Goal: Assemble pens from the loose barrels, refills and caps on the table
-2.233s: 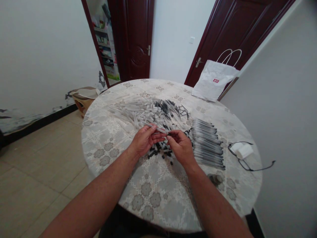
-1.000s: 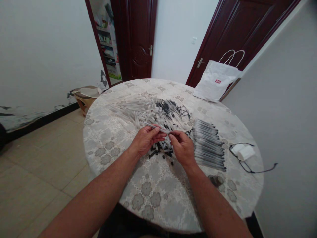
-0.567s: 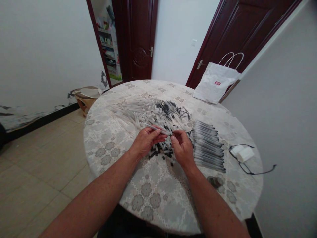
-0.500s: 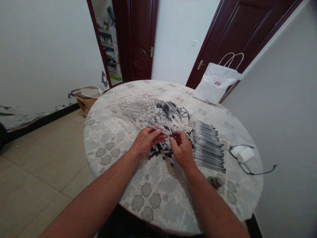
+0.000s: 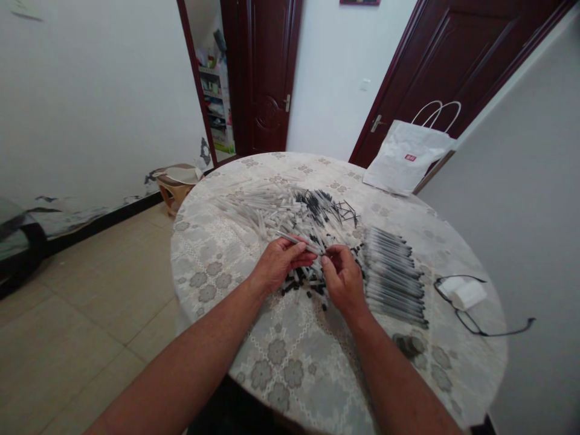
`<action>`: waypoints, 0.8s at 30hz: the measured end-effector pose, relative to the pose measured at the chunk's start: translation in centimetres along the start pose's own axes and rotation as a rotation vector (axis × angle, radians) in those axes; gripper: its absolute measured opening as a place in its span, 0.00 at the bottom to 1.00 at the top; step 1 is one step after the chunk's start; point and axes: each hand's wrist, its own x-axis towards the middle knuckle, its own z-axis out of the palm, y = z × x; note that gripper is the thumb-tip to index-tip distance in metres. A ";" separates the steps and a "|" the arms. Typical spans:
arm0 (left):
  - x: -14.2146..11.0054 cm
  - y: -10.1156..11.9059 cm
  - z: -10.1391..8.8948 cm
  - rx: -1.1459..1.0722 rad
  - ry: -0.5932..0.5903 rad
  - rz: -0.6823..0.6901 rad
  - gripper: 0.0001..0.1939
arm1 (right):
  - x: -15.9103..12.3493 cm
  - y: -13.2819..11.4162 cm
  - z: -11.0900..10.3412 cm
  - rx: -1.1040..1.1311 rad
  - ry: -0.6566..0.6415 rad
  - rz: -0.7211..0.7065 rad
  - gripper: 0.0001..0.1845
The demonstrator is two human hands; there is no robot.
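My left hand (image 5: pixel 276 264) is closed on a slim pale-grey pen (image 5: pixel 290 237), thumb on top, over the middle of the table. The pen slants down to the right. At its right end, my right hand (image 5: pixel 345 279) pinches with thumb and fingertips; a small dark part shows there, mostly hidden by the fingers. Beneath and behind the hands spreads a heap of whitish pen barrels (image 5: pixel 247 208), with thin black refills (image 5: pixel 319 205) at its right. Small black caps (image 5: pixel 292 284) lie scattered below the hands. Several pens with dark ends form a neat row (image 5: pixel 393 281) to the right.
The round table wears a flowered cloth (image 5: pixel 276 356). Black-framed glasses (image 5: pixel 471 326) and folded white tissue (image 5: pixel 469 294) lie at the right. Nearer stands a small dark round object (image 5: pixel 410 344). A white paper bag (image 5: pixel 405 160) stands at the back, a stool (image 5: pixel 179 187) beyond the left edge.
My view has turned slightly, so the whole scene sits further right and lower. Both hands stay together on the pen; my right fingers have shifted slightly at its end.
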 end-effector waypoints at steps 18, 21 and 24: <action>0.0 0.0 0.0 -0.002 0.016 0.015 0.13 | 0.1 -0.1 -0.1 -0.020 -0.020 -0.014 0.11; 0.0 -0.2 0.0 0.005 0.010 0.009 0.13 | 0.1 -0.2 0.0 -0.084 -0.036 -0.013 0.11; 0.0 -0.3 -0.1 0.019 0.002 0.004 0.14 | 0.0 0.0 0.2 -0.090 -0.073 0.025 0.16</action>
